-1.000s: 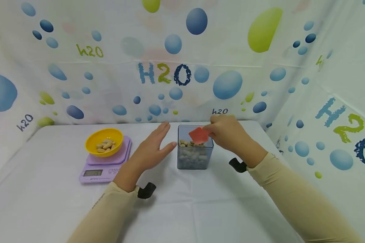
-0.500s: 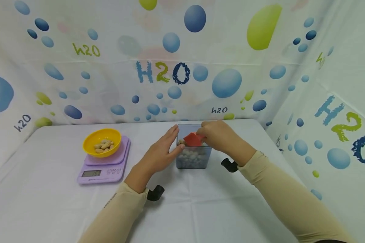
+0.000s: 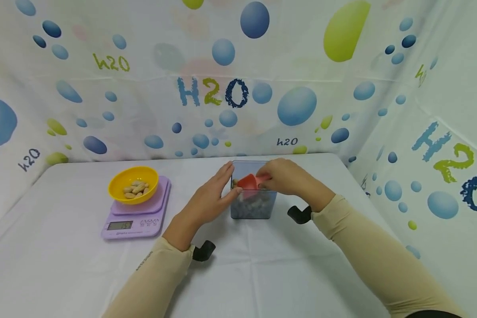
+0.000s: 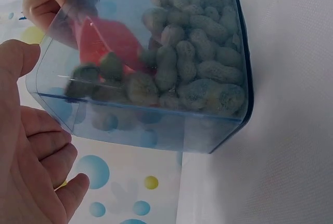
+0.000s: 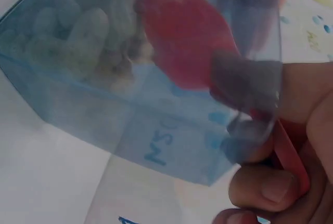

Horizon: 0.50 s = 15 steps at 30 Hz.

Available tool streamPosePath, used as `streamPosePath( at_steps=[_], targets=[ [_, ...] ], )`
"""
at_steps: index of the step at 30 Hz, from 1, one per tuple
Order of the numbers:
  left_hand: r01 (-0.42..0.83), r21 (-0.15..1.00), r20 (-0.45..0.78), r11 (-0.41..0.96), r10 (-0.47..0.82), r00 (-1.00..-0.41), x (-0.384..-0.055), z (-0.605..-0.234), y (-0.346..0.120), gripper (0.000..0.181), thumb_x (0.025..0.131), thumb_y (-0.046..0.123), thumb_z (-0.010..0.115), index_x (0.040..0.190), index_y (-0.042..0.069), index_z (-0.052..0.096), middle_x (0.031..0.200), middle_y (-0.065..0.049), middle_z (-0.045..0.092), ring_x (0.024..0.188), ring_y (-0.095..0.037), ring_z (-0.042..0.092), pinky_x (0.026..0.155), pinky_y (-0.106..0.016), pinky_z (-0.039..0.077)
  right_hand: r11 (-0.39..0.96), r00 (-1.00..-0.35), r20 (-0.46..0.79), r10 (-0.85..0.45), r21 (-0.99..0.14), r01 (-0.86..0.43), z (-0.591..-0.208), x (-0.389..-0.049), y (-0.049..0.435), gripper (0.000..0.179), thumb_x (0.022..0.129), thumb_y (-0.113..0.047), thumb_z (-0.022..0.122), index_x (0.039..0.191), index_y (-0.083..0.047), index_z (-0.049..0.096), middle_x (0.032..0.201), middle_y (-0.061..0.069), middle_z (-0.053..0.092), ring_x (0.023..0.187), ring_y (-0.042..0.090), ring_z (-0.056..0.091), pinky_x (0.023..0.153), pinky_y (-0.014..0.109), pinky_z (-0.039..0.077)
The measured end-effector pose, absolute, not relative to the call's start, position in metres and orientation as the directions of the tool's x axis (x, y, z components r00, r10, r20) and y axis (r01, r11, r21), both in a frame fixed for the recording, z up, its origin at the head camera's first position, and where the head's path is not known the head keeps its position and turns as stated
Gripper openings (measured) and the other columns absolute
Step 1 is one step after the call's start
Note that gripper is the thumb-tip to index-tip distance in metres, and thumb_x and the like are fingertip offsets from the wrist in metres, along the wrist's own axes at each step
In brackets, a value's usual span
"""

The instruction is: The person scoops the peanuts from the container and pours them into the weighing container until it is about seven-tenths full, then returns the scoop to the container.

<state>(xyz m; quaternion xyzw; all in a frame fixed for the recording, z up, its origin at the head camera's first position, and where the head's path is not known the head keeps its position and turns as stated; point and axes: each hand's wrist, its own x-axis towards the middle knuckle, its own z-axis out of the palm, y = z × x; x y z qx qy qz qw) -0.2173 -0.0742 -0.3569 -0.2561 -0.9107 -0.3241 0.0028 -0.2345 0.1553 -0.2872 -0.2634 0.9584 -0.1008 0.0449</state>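
Note:
A clear bluish square container point(image 3: 251, 213) stands upright on the table, part filled with unshelled peanuts point(image 4: 208, 70). My right hand point(image 3: 288, 177) reaches in over its rim and holds a red scoop point(image 3: 246, 182) by the handle, fingers curled around it. In the left wrist view, the red scoop point(image 4: 112, 44) has its lower edge down among the peanuts. My left hand point(image 3: 208, 198) stays at the container's left side, fingers straight and thumb spread toward the near corner. Peanuts partly hide the scoop's lip.
Left of the container, a yellow bowl point(image 3: 119, 197) with several peanuts point(image 3: 137, 189) sits on a purple kitchen scale point(image 3: 143, 232) with a lit display. White cloth covers the table point(image 3: 230, 282); a printed curtain point(image 3: 143, 97) hangs behind it.
The right hand has lowered the scoop from above the rim into the peanuts and tilted it. The left hand has moved right, up to the container's side.

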Motion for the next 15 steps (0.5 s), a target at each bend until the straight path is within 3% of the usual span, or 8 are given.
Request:
streamPosePath(
  at_steps=[4, 12, 15],
  targets=[
    [0.456, 0.595, 0.156, 0.662, 0.461, -0.873, -0.217, -0.356, -0.074, 0.075, 0.099, 0.06, 0.041, 0.159, 0.024, 0.014, 0.166, 0.009, 0.01, 0.152, -0.017, 0.016, 0.12, -0.048, 0.024, 0.832, -0.857, -0.049, -0.513, -0.276, -0.482, -0.284, -0.236, 0.162, 0.025, 0.089, -0.025, 0.074, 0.109, -0.011, 0.076, 0.095, 0.0, 0.073, 0.08, 0.016, 0.06, 0.072, 0.031, 0.052],
    [0.448, 0.602, 0.149, 0.661, 0.459, -0.876, -0.217, -0.357, -0.073, 0.076, 0.099, 0.059, 0.042, 0.159, 0.023, 0.014, 0.165, 0.009, 0.009, 0.152, -0.015, 0.013, 0.121, -0.048, 0.022, 0.84, -0.876, -0.04, -0.48, -0.308, -0.446, -0.287, -0.237, 0.165, 0.03, 0.09, -0.029, 0.073, 0.113, -0.011, 0.075, 0.106, 0.003, 0.072, 0.092, 0.019, 0.062, 0.081, 0.036, 0.054],
    [0.452, 0.596, 0.152, 0.664, 0.459, -0.875, -0.218, -0.358, -0.074, 0.075, 0.099, 0.059, 0.041, 0.159, 0.024, 0.013, 0.165, 0.01, 0.008, 0.152, -0.014, 0.013, 0.121, -0.047, 0.022, 0.843, -0.887, -0.041, -0.46, -0.336, -0.421, -0.285, -0.238, 0.17, 0.03, 0.089, -0.03, 0.074, 0.113, -0.013, 0.076, 0.102, 0.001, 0.07, 0.089, 0.018, 0.06, 0.077, 0.034, 0.052]
  ],
)
